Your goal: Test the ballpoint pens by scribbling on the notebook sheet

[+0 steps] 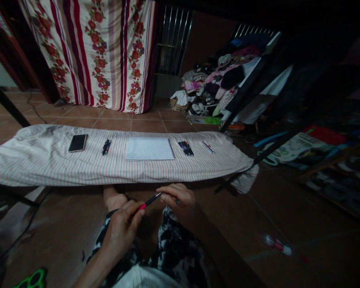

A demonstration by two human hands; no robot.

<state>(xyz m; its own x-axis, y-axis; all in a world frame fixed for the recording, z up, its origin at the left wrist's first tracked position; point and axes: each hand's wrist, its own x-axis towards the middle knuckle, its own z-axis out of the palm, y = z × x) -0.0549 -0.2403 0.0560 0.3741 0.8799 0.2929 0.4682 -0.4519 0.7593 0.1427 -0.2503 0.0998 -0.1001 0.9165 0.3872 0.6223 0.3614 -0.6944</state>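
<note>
My left hand (124, 224) is closed around the red rear part of a pen (151, 201), whose black grip and silver tip point up to the right. At that tip, the fingers of my right hand (177, 198) are pinched together; whether they hold a small part is hidden. Both hands are over my lap, just in front of the cloth-covered table. On the striped cloth (117, 172) lie a spiral notebook (150, 149), a group of dark pens (186, 148) to its right, and a few more pens (106, 147) to its left.
A dark phone (78, 143) lies at the table's left, and slim pens (208, 147) lie near its right end. Behind hangs a floral curtain (114, 56). Piled clothes (219, 80) stand at the back right. A bottle (277, 245) is on the floor.
</note>
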